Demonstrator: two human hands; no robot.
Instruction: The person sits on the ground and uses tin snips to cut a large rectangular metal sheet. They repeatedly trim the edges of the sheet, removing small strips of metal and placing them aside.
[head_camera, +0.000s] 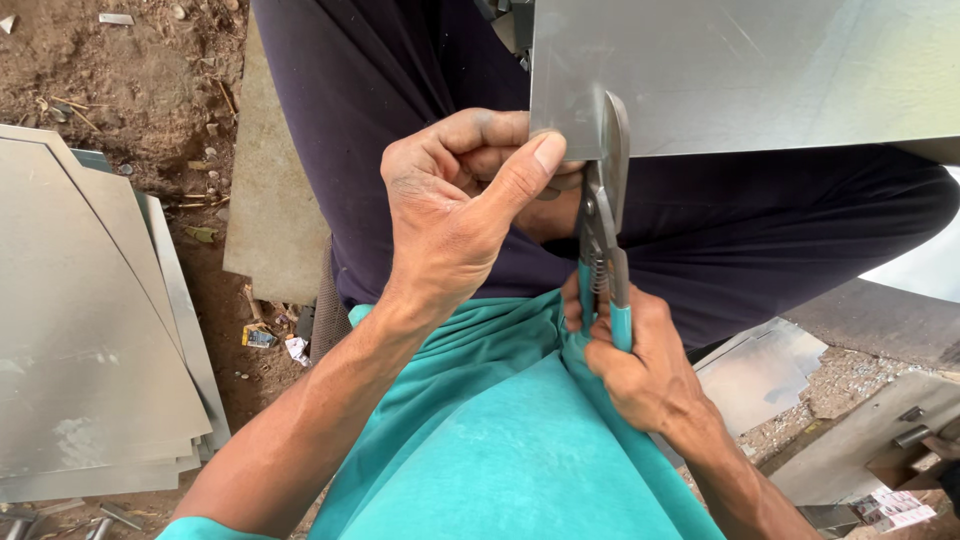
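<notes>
Upright, the tin snips (604, 230) stand with their long axis running almost straight up and down, blades pointing up into the lower edge of the metal sheet (750, 70) near its lower-left corner, teal handles below. The right hand (640, 365) is wrapped tightly around those handles. The left hand (460, 200) is curled closed at the sheet's corner, thumb pressed forward; it seems to pinch the sheet's edge, though the fingers hide the contact. A stack of cut sheets (90, 320) lies on the dirt at left.

Teal-handled snips (604, 240), silver-grey metal sheet (760, 70)
</notes>
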